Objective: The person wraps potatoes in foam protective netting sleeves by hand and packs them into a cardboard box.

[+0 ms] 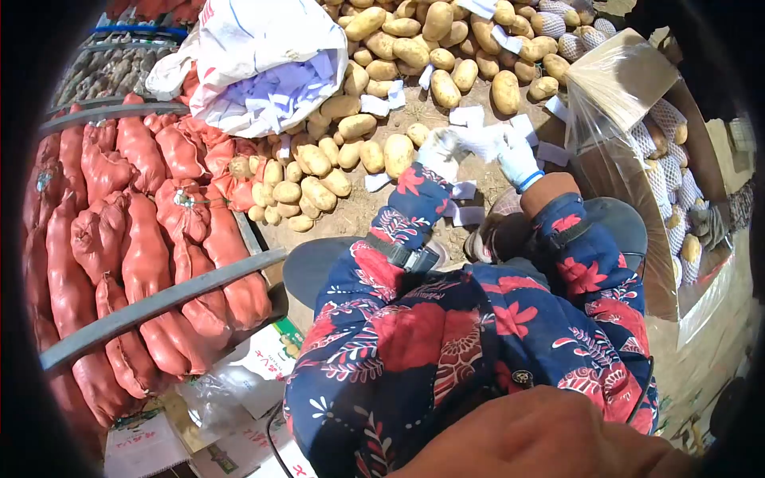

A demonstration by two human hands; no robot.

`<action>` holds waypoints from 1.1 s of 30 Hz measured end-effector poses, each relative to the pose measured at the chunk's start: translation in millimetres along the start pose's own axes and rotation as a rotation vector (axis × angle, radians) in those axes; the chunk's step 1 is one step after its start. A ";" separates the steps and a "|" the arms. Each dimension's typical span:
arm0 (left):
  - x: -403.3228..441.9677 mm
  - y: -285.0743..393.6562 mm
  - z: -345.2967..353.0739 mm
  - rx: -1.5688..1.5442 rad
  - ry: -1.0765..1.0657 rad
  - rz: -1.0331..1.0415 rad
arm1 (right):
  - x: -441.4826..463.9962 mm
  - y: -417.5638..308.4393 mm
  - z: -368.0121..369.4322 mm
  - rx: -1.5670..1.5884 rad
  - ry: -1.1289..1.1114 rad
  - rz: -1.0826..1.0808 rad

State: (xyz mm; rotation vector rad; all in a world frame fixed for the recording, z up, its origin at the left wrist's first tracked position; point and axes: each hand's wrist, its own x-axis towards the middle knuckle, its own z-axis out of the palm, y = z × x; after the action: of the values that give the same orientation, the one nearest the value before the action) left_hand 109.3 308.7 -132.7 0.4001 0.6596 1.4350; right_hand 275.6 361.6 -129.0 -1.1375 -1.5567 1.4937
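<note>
Both my hands wear white gloves and are held close together in front of me, above the dirt ground. Between them stretches a white foam net point(480, 143), its near ends pinched in my left hand point(441, 153) and my right hand point(516, 157). Whether a potato is inside the net cannot be made out. Loose potatoes point(398, 154) lie just left of my left hand, with more piled beyond. Several flat foam nets point(466, 117) are scattered on the ground around both hands.
A white sack point(271, 48) of purplish-white foam nets stands at the upper left. On the left, red mesh bags point(147, 263) fill a metal-railed cart point(167, 307). At right is a plastic-lined cardboard box point(617, 171) holding net-wrapped potatoes point(673, 183). Flattened printed cartons point(143, 446) lie lower left.
</note>
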 end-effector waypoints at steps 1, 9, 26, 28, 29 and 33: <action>-13.6 23.0 50.5 -0.172 -0.043 0.010 | -0.2 -6.2 -3.3 -0.021 -0.001 0.046; 5.4 -1.0 24.5 1.235 -0.135 0.354 | -50.5 -90.4 10.9 1.117 -0.425 0.494; 54.3 46.1 -89.0 2.308 -0.039 -0.473 | -56.9 -87.2 11.7 0.736 -0.516 0.556; 57.8 37.9 -85.4 1.945 0.285 -0.523 | -41.5 -93.9 14.2 0.653 -0.213 0.242; 55.6 36.7 -75.9 1.595 0.264 -0.447 | -30.1 -70.5 11.8 0.392 -0.154 0.121; 34.4 20.1 -9.2 0.811 0.077 -0.291 | -21.5 -63.5 1.9 -0.472 -0.042 -0.282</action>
State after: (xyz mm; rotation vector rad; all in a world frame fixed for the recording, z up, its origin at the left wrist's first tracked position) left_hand 88.1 343.6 -133.3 0.8386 1.3039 0.8602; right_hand 273.9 343.9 -64.3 -1.0801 -2.0707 0.9972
